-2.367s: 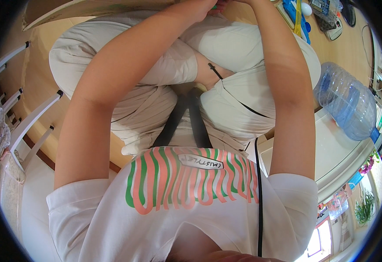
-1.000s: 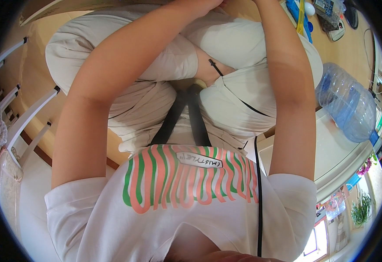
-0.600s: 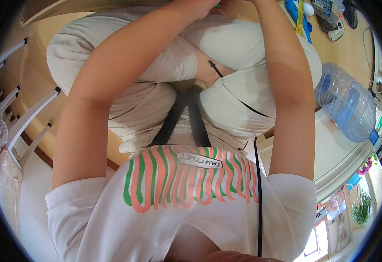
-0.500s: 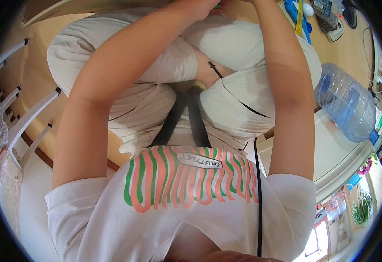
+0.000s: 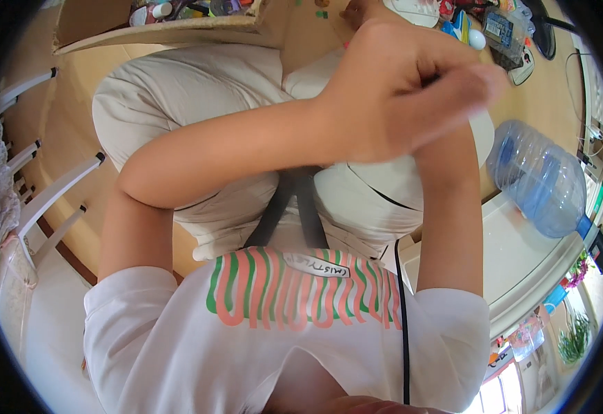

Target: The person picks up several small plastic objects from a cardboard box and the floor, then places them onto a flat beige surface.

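Note:
My left hand (image 5: 401,93) reaches across in front of my right forearm, above my crossed legs. Its fingers are curled in, and the foremost part is smeared by motion; whatever they hold, if anything, is hidden. Only part of my right hand (image 5: 362,11) shows at the top edge, beyond the left one, with its fingers mostly out of sight. Close to it on the floor lie small green pieces (image 5: 321,14). An open cardboard box (image 5: 198,33) holding assorted small items stands at the upper left, beyond my left knee.
At the upper right lie a white ball-like thing (image 5: 476,39), a clear plastic container (image 5: 500,33) and a dark rounded object (image 5: 541,34). A large clear blue water jug (image 5: 539,179) rests near a white furniture top (image 5: 522,269). White metal legs (image 5: 60,190) stand at the left.
My left hand has swung from the top edge toward the right and nearer, across my right arm. The cardboard box's contents and the small green pieces have come into view.

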A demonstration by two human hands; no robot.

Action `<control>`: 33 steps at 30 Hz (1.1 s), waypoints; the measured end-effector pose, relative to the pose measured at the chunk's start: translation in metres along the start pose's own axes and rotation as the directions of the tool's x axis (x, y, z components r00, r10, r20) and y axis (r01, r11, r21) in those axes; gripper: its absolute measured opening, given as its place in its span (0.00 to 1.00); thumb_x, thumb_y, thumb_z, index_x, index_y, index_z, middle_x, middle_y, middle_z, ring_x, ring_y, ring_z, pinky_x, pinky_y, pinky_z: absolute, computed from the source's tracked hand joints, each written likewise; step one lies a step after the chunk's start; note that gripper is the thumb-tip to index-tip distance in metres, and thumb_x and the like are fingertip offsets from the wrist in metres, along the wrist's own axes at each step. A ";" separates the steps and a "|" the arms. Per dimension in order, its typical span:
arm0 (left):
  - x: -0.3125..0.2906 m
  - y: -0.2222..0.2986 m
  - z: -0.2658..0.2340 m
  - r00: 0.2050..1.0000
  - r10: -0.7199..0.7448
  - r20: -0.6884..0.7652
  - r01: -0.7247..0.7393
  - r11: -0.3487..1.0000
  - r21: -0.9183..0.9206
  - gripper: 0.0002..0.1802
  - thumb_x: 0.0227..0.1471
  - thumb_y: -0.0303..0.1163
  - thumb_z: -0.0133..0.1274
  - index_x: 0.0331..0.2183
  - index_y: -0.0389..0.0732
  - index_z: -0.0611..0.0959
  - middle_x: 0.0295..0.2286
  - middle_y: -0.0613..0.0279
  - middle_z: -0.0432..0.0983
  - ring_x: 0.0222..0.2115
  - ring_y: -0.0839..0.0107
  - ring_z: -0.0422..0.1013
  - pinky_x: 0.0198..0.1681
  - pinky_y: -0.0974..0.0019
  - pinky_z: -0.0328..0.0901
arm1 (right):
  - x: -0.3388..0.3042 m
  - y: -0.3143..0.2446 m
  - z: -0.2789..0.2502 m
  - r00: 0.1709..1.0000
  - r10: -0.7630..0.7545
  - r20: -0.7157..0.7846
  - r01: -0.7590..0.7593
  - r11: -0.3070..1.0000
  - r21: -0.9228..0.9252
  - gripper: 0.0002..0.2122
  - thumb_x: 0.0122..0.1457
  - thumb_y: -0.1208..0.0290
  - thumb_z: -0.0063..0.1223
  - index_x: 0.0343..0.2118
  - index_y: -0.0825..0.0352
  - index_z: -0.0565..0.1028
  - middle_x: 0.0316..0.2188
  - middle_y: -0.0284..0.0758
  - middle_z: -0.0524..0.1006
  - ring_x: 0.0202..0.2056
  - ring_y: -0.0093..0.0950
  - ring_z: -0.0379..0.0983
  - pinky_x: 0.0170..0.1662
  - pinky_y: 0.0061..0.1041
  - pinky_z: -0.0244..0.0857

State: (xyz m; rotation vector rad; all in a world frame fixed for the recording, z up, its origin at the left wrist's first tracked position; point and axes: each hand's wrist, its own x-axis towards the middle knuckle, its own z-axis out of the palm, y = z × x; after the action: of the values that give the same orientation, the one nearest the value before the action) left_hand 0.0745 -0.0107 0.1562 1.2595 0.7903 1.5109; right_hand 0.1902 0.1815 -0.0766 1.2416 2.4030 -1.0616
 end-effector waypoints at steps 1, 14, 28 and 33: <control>0.004 0.019 -0.005 0.998 -0.020 0.067 0.021 1.000 -0.022 0.16 0.60 0.36 0.56 0.25 0.34 0.82 0.18 0.65 0.73 0.20 0.80 0.67 0.23 0.69 0.61 | -0.005 -0.002 0.000 1.000 0.016 0.000 -0.016 1.000 0.020 0.15 0.62 0.61 0.53 0.43 0.67 0.81 0.40 0.44 0.82 0.40 0.34 0.78 0.40 0.36 0.72; 0.074 0.019 -0.110 0.914 -0.370 -0.167 0.089 0.585 -0.806 0.13 0.67 0.38 0.43 0.40 0.35 0.70 0.37 0.58 0.66 0.41 0.65 0.65 0.57 0.59 0.63 | -0.020 -0.037 -0.014 0.991 0.118 0.060 -0.126 0.979 0.158 0.15 0.66 0.65 0.52 0.48 0.71 0.77 0.34 0.39 0.81 0.32 0.27 0.77 0.36 0.26 0.70; 0.090 0.011 -0.168 0.840 -0.339 -0.424 -0.016 0.765 -0.644 0.13 0.67 0.34 0.40 0.38 0.35 0.75 0.30 0.60 0.72 0.36 0.63 0.70 0.52 0.61 0.65 | -0.010 -0.011 -0.004 0.999 0.031 -0.007 -0.029 0.988 0.150 0.22 0.65 0.53 0.51 0.47 0.70 0.78 0.32 0.48 0.82 0.32 0.40 0.79 0.39 0.38 0.71; 0.093 0.010 -0.139 0.577 -0.691 -0.436 0.201 0.637 -0.744 0.13 0.67 0.37 0.40 0.40 0.38 0.73 0.32 0.60 0.69 0.35 0.63 0.67 0.52 0.57 0.64 | -0.007 0.007 -0.003 0.999 -0.034 0.021 0.030 0.987 0.155 0.22 0.65 0.53 0.51 0.48 0.69 0.78 0.37 0.49 0.82 0.38 0.44 0.79 0.44 0.39 0.71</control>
State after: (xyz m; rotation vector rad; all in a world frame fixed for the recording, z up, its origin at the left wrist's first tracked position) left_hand -0.0606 0.0878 0.1608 -0.1210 0.8862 1.5643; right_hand 0.1999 0.1819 -0.0750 1.2335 2.3688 -1.2872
